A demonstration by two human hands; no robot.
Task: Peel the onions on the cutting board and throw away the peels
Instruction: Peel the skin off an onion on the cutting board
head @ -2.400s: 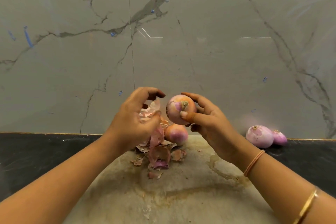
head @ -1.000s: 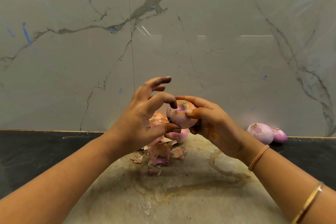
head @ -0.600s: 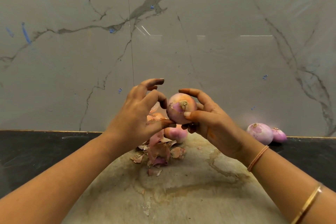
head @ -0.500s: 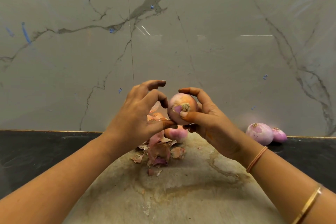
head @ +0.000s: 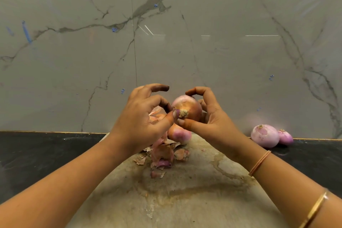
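While right hand (head: pixel 210 123) grips onion (head: pixel 193 106), root end towards camera, left hand (head: pixel 141 123) pinches it

No text, label, brand, number or sign can be read in the head view. The only markings are small blue marks (head: pixel 114 29) scattered on the marble wall (head: pixel 222 65); they are too small and blurred to resolve as characters.
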